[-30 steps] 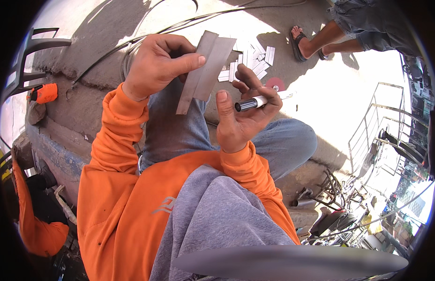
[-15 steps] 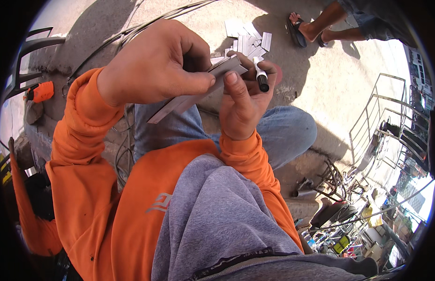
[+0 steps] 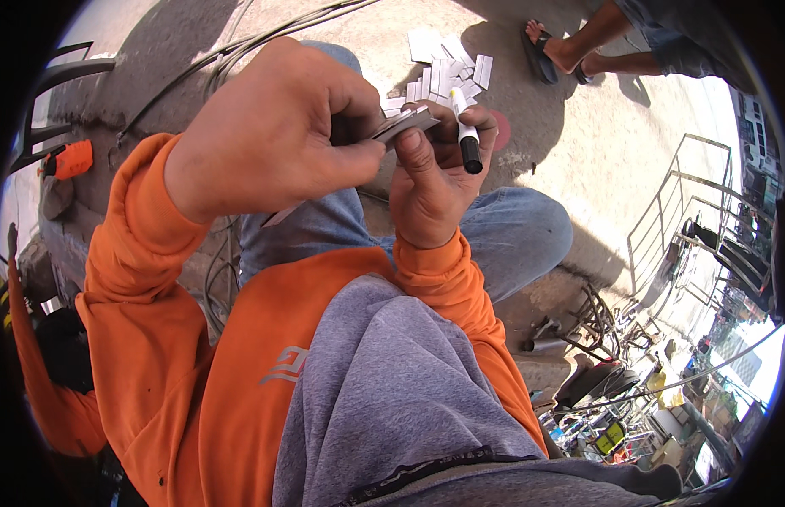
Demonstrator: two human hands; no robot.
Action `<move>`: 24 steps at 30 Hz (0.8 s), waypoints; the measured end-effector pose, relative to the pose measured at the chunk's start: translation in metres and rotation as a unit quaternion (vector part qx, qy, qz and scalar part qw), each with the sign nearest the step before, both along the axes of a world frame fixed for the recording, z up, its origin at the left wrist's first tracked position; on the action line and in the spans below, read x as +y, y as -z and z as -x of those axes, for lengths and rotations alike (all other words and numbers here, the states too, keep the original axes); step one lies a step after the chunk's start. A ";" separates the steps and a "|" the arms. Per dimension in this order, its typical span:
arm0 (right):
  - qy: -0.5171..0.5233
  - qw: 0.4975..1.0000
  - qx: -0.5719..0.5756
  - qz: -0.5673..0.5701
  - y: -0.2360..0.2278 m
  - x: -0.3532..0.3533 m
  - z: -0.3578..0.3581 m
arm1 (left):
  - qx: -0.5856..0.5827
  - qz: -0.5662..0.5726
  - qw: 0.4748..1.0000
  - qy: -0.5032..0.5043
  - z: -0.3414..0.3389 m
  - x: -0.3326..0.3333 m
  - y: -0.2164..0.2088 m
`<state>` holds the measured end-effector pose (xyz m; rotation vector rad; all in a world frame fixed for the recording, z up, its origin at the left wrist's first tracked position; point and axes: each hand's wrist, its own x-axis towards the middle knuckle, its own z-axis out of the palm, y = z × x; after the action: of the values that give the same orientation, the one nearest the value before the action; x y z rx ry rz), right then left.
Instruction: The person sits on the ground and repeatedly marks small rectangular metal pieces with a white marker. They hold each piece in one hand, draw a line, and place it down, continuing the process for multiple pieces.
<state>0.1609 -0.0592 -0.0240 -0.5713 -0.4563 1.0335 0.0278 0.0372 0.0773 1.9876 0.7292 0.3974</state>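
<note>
Between my hands is a thin, flat grey-white strip (image 3: 409, 123), now tilted so that mostly its narrow end shows. My left hand (image 3: 270, 127) is closed, pinching the strip between thumb and bent fingers. The strip's other end pokes out below that hand; the middle is hidden. My right hand (image 3: 434, 190) has its thumb against the near end of the strip. Its fingers also hold a white marker pen (image 3: 465, 127) with a black cap pointing toward me. Beyond my hands, several pale rectangular pieces (image 3: 447, 78) lie in a loose pile on the ground.
A person's sandalled foot (image 3: 540, 52) is at the far right. Long cables (image 3: 266, 38) run across the concrete at far left, near an orange object (image 3: 70, 160). A metal-bar frame (image 3: 679, 203) and mixed clutter (image 3: 612, 380) lie to the right.
The strip has tipped, so its long face shows less. My right hand and the marker have shifted slightly, with the marker now more upright in view. Both hands still hold on.
</note>
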 end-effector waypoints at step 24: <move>0.049 0.987 -0.099 0.119 0.001 0.014 -0.002 | -0.015 0.268 0.961 -0.060 0.009 0.014 0.036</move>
<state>0.1634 -0.0450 -0.0251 -0.9065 -0.4766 0.9477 0.0187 0.0510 0.0417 1.4290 0.8388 0.2646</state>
